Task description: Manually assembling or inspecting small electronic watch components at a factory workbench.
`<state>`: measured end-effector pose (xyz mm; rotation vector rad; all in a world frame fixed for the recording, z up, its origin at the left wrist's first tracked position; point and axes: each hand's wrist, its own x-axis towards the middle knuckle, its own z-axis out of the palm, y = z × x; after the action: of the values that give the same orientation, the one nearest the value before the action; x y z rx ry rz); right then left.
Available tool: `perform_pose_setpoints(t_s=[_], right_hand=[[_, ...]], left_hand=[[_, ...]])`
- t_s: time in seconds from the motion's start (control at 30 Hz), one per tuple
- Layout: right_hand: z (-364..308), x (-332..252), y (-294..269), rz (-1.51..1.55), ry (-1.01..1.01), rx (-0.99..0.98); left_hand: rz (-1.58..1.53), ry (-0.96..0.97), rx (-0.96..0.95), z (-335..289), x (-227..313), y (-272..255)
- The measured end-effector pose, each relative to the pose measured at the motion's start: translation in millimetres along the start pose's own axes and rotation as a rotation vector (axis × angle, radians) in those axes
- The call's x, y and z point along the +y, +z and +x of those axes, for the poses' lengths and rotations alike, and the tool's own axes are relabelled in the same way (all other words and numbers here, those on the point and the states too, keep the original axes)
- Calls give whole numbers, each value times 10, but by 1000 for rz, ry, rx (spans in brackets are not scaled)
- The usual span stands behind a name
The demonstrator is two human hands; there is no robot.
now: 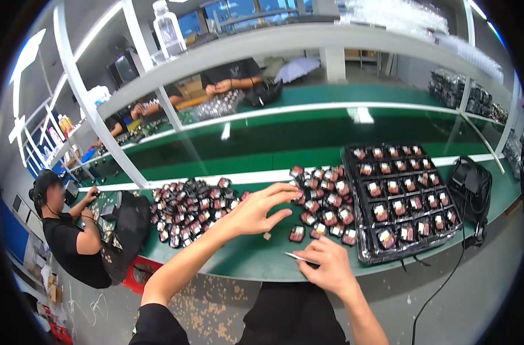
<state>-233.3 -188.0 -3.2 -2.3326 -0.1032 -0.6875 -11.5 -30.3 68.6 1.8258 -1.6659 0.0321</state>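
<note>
**Small units (329,217) within reach of the left hand (262,210), slim metal tool (299,258) in the right**

The left hand is loosely open, palm down, thumb well apart from the fingers. Nothing shows in its grasp; its fingertips come to the near cluster of units, though I cannot tell whether they touch. The right hand (329,264) is closed around the slim metal tool (tweezers, perhaps; the tip is too small to be sure), which points left, just in from the near edge of the tabletop (233,261).

The units, dark with reddish middles and pale tops, lie loose between the left hand and the black tray (359,230); a few sit out toward the near edge. A larger heap (184,210) spreads across the tabletop farther left. The tray stands toward the right end, its near-left corner close to the near edge, with units in its compartments.

Each unit looks light and stiff, probably hard-bodied and easy to lift with 2 fingers. The reddish part may be fine winding and so fragile; better to pinch the dark sides and leave the middle alone. Smooth faces could slip if taken at a corner.
</note>
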Motion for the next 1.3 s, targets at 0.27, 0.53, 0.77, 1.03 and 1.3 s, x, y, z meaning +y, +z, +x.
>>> perform_pose_setpoints(t_s=[0.27,0.53,0.77,1.03,1.3], right_hand=[[57,48,29,-33,-24,132],[78,143,91,30,-39,167],[136,-49,61,4,-160,239],[161,3,125,56,-74,298],[-3,-94,173,101,2,571]], left_hand=[[668,357,1029,1511,68,-2313],[827,-415,1128,1545,-1332,-3870],[529,-621,1055,1519,-1645,-4328],[390,59,1731,1574,-1155,-3908],[-536,316,998,170,541,-1246]])
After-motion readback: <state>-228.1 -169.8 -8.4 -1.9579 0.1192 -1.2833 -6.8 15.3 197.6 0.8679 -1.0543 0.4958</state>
